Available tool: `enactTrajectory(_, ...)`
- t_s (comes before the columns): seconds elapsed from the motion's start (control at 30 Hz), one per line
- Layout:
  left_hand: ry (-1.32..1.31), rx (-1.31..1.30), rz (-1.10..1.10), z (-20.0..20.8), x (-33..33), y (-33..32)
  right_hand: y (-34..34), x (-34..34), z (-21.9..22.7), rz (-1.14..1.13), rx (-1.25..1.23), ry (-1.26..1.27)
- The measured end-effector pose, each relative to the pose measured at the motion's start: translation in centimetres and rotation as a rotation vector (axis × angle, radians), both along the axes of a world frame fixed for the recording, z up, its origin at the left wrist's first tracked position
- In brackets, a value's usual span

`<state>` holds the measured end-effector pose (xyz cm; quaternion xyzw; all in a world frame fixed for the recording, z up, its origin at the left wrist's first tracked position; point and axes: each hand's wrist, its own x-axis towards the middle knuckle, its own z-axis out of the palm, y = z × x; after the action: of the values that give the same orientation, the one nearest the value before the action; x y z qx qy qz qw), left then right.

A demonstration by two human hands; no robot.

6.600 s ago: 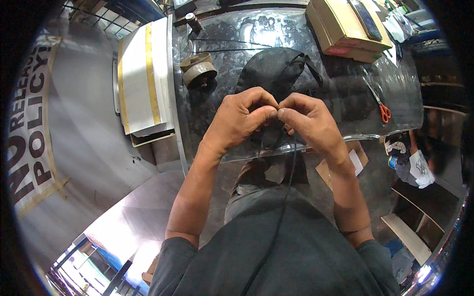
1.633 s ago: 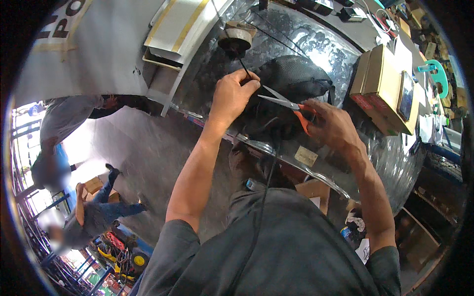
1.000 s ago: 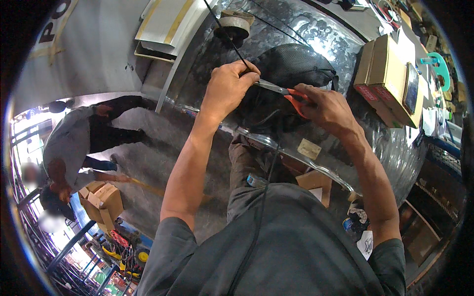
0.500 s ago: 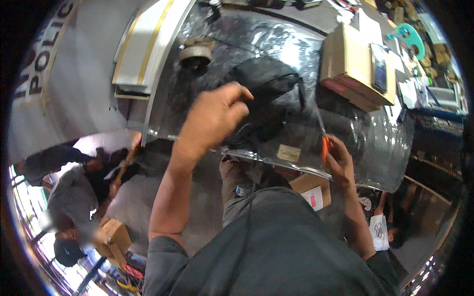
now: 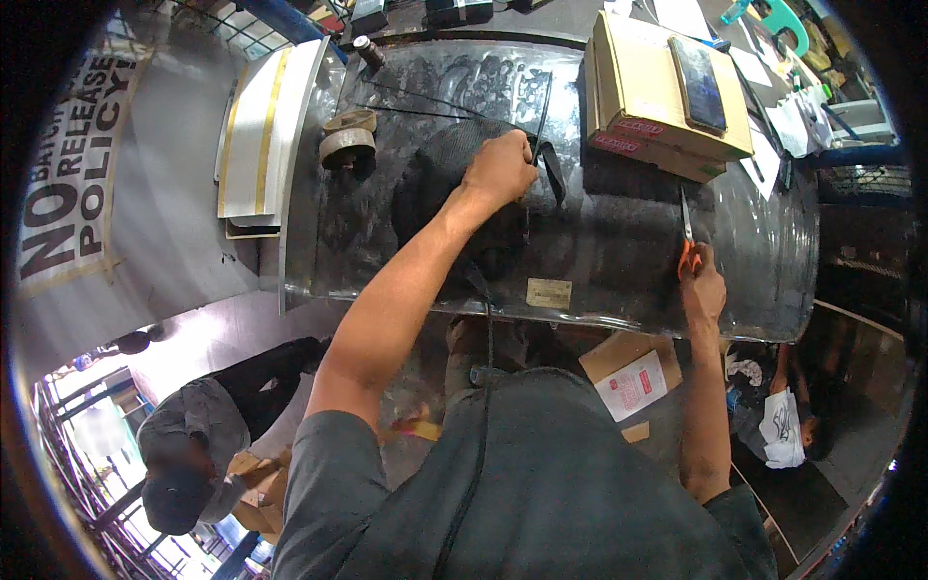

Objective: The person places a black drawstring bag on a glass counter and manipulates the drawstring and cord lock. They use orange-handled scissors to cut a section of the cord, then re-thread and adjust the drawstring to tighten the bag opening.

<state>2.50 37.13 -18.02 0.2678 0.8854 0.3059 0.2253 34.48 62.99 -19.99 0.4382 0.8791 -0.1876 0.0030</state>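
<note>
A black fabric item with thin straps [image 5: 435,179], perhaps a bag, lies on the dark, plastic-covered table [image 5: 619,261]. My left hand [image 5: 501,169] is over its far right part, fingers closed on a black strap [image 5: 552,174] that sticks out past them. Further right, my right hand [image 5: 704,290] is closed around the orange handles of a pair of scissors [image 5: 687,227]. Their blades point away from me, toward the cartons, and touch nothing that I can see. Part of the black item is hidden under my left forearm.
Left of the black item sits a tape roll [image 5: 346,145]. Cardboard boxes [image 5: 628,82] stand at the back right with a phone [image 5: 698,82] on top. Flat white panels [image 5: 261,135] lean at the left. A person [image 5: 198,435] is at the lower left, near an open carton.
My left hand has moved right and away from me and closed on the strap. My right hand has shifted right with the scissors. The view has turned slightly.
</note>
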Motion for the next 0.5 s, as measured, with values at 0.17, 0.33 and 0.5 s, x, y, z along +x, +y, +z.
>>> enactTrajectory(0.17,0.041,0.020,0.062,2.6,1.2,-2.0,1.1,-1.8,-0.2,0.099,0.064,-0.147)
enactTrajectory(0.33,-0.223,0.334,-0.018,10.1,8.0,-10.2,1.8,-2.2,-1.5,0.153,0.070,-0.193)
enactTrajectory(0.5,-0.184,0.019,0.399,9.0,16.5,-20.2,2.6,-1.4,-3.1,0.210,0.015,-0.122)
